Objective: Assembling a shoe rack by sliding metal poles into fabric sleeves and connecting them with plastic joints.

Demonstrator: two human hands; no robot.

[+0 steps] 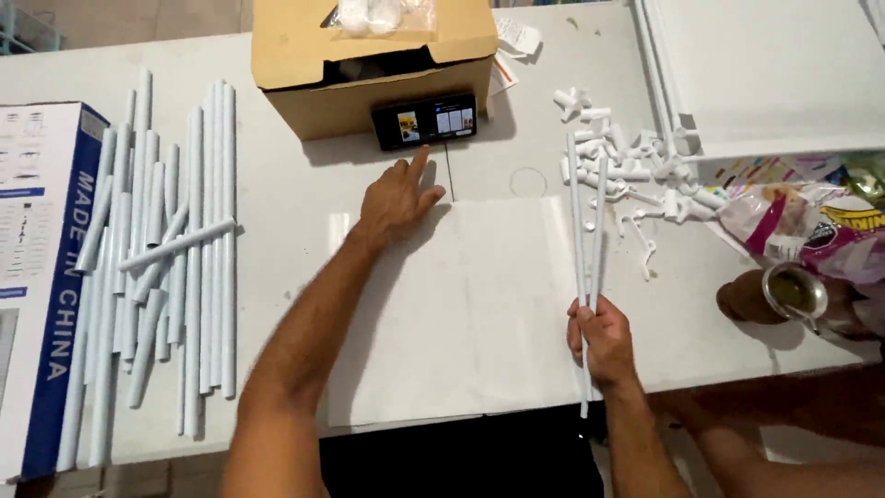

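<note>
My right hand (601,339) grips two thin white tubes (586,231) near their lower ends; they point away from me, over the right edge of a white panel (461,314) lying flat on the table. My left hand (398,198) reaches forward, index finger stretched toward a phone (424,121) that leans against a cardboard box (369,65) with its screen lit. The left hand holds nothing.
Many white tubes (157,258) lie in a pile at the left, beside a printed carton (41,277). Small white plastic connectors (627,161) are scattered at the right. A white frame panel (765,74), snack bags (811,226) and a metal-rimmed cup (793,293) sit far right.
</note>
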